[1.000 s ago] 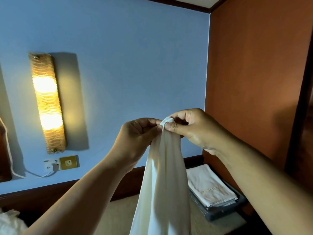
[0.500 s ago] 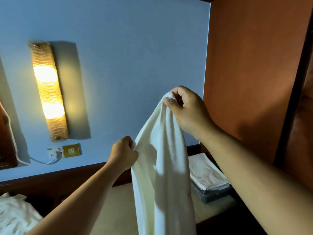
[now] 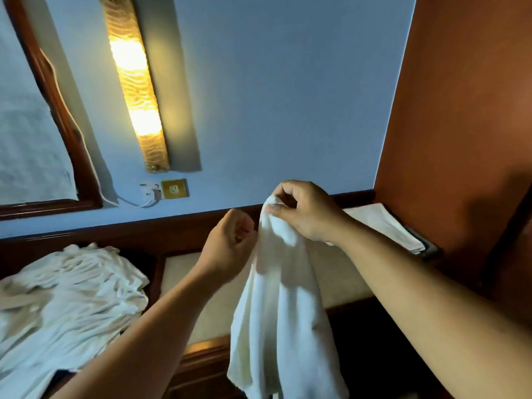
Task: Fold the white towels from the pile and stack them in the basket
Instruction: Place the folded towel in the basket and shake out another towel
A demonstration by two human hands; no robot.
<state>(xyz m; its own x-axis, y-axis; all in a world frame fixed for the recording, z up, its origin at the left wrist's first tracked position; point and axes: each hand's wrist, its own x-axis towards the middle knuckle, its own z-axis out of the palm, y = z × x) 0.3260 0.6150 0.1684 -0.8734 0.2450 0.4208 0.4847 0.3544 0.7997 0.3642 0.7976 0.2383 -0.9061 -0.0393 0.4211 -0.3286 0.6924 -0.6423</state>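
Note:
A white towel (image 3: 282, 312) hangs in the air in front of me, bunched lengthwise. My right hand (image 3: 305, 211) pinches its top corner. My left hand (image 3: 230, 246) is curled against the towel's left edge just below; whether it actually grips the cloth is hard to make out. The pile of crumpled white towels (image 3: 66, 298) lies at the lower left. A dark basket (image 3: 429, 249) sits at the right against the orange wall, with a folded white towel (image 3: 385, 226) lying flat in it, partly hidden by my right arm.
A beige tabletop (image 3: 201, 283) with a wooden rim lies under the hanging towel. A lit wall lamp (image 3: 135, 90), a socket with a plugged cable (image 3: 164, 190) and a framed mirror (image 3: 28, 139) are on the blue wall behind.
Both hands and the towel have come down towards the table. The view has tilted down, so the pile at the left shows more. My left hand has stayed below the right, at the towel's edge.

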